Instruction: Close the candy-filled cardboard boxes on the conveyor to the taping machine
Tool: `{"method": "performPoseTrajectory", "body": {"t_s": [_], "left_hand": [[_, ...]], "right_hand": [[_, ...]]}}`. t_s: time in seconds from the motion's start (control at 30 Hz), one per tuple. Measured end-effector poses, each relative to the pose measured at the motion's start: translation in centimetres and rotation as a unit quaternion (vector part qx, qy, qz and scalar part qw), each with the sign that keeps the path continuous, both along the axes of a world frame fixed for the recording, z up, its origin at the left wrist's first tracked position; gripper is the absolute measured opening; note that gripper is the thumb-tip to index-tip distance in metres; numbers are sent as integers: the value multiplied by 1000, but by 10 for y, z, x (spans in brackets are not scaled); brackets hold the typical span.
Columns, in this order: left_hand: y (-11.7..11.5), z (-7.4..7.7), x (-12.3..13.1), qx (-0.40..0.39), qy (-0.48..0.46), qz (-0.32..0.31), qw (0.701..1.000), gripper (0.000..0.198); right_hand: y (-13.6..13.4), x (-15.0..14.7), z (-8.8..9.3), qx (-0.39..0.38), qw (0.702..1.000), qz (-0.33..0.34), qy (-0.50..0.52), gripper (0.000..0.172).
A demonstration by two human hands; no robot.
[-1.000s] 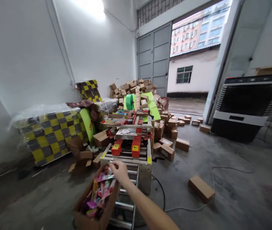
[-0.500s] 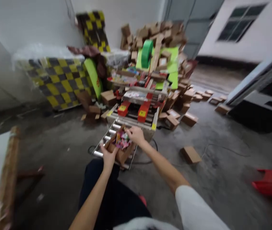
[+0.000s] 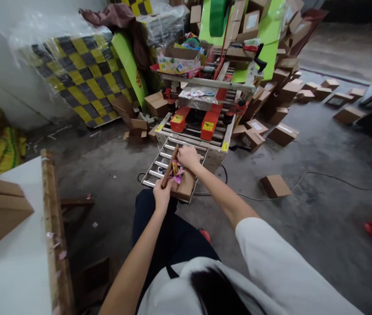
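A small cardboard box (image 3: pixel 186 186) with its flaps up sits on the metal roller conveyor (image 3: pixel 159 164) in front of me. Small colourful wrapped pieces (image 3: pixel 176 170), mostly pink and purple with some yellow, show inside it. My left hand (image 3: pixel 162 192) grips the near left corner, fingers closed on the raised long flap. At the far end, my right hand (image 3: pixel 188 156) is bent over the box with its fingers curled on the far flap edge. Its fingertips are partly hidden by the left flap.
Beyond the rollers stands a carton sealing machine (image 3: pixel 205 118) with red guides and a green tape roll (image 3: pixel 217 19). Cardboard boxes (image 3: pixel 282 133) lie piled at the right, one box (image 3: pixel 276 186) alone on the floor. A white table (image 3: pixel 15 262) is at the left.
The box's left flap has been raised and now leans inward over the contents. My left hand has shifted onto that flap. The view has tilted downward.
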State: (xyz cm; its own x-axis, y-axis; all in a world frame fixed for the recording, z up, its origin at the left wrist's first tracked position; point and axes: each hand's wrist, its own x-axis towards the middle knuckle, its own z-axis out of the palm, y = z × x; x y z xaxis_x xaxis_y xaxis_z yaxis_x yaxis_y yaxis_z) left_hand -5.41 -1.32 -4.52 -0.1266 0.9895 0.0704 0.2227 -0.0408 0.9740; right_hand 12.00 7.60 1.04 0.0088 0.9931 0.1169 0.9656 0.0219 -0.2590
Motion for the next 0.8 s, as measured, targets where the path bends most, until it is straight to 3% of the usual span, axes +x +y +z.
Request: {"method": "performPoseTrajectory", "body": {"t_s": [0.13, 0.27, 0.33, 0.43, 0.63, 0.8], "left_hand": [[3, 5, 17, -42, -39, 37, 998, 45], [5, 4, 29, -50, -60, 82, 994, 40], [3, 1, 30, -44, -45, 84, 994, 39], [-2, -3, 27, -14, -14, 71, 997, 36], [-13, -12, 20, 42, 52, 9, 998, 38], [-10, -18, 13, 146, 68, -88, 983, 51]], "right_hand": [[-4, 5, 0, 42, 999, -23, 10, 33], [-49, 0, -17, 139, 978, -120, 96, 43], [-78, -7, -31, 148, 975, -102, 127, 52], [-107, -17, -40, 84, 992, -31, 94, 65], [-92, -26, -12, 11, 997, -76, 12, 32], [-80, -36, 4, -27, 993, -113, -29, 27]]}}
